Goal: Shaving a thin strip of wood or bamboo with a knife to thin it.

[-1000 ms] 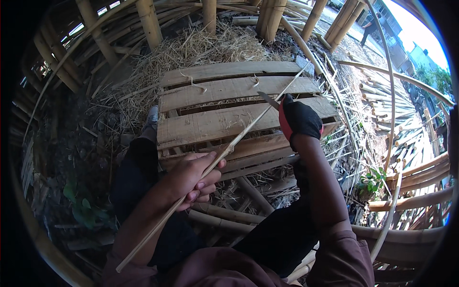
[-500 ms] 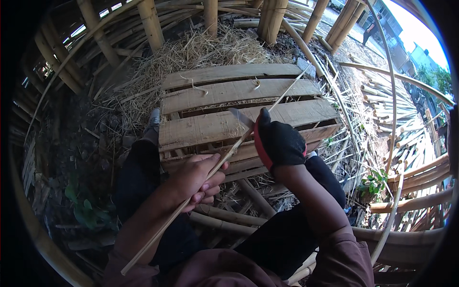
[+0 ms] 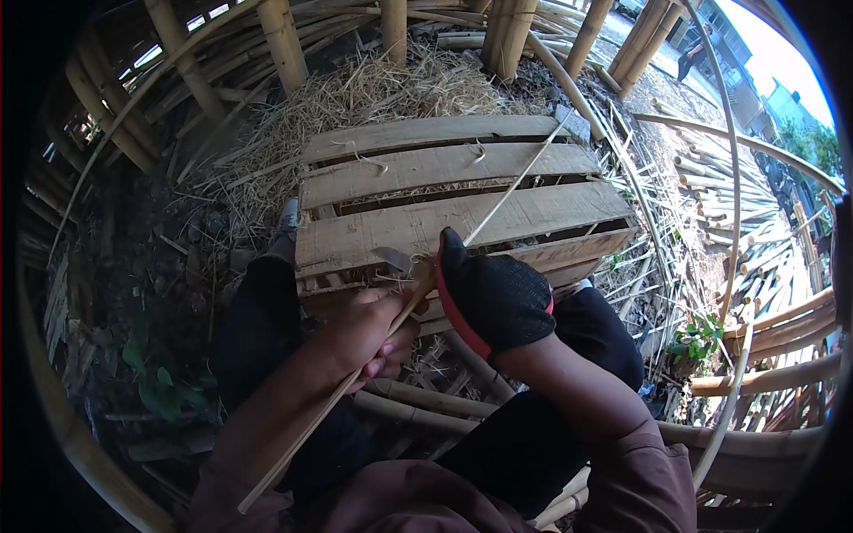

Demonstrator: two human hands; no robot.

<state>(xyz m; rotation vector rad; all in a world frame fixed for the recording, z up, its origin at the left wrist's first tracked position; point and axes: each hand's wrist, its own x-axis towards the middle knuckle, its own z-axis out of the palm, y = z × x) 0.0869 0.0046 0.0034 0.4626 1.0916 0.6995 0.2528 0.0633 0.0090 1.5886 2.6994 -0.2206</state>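
L hand is curled round a long, thin bamboo strip, and R hand, in a blk/red glove, is closed on a knife; I can't see its handle from here. The 2 hands are v. close tog., but I can't tell if they touch. Biggest thing on my feed is a wood crate, w/ gaps btwn its slats, just past the hands. Behind it I see a heap of dry straw. Off to the R, cut poles lie in a pile in the sun. The strip slants from low L of my view up over the crate, ending near its far R corner. The knife's blade pokes out L of the glove, nr L hand. Smallest: 2 pale curls on the slats, well apart.
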